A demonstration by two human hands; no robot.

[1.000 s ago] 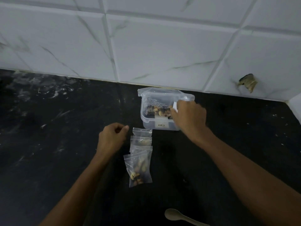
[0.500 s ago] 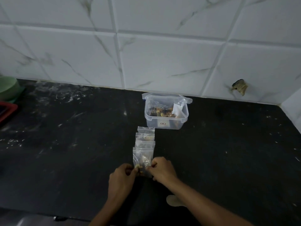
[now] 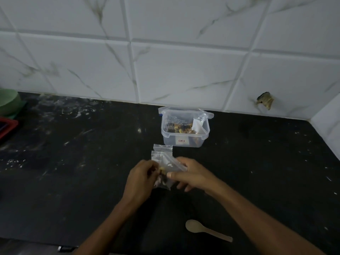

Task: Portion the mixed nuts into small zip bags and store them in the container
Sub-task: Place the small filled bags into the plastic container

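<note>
Storing step: both hands, left (image 3: 142, 178) and right (image 3: 191, 174), pinch a filled bag (image 3: 166, 172) just above the counter (image 3: 73, 181), near the tub (image 3: 184, 129) (one bag already in). Next, probably: check the zip, then drop it in the tub.

Black counter (image 3: 73, 181), white smears and specks across it. White marble-veined wall tiles (image 3: 184, 74) behind; chipped hole (image 3: 265, 101) in tile at right. Pale spoon (image 3: 206, 229) lying near front edge, bowl leftward. Green bowl (image 3: 8, 102) at far left, red tray (image 3: 7, 127) just below it.
</note>
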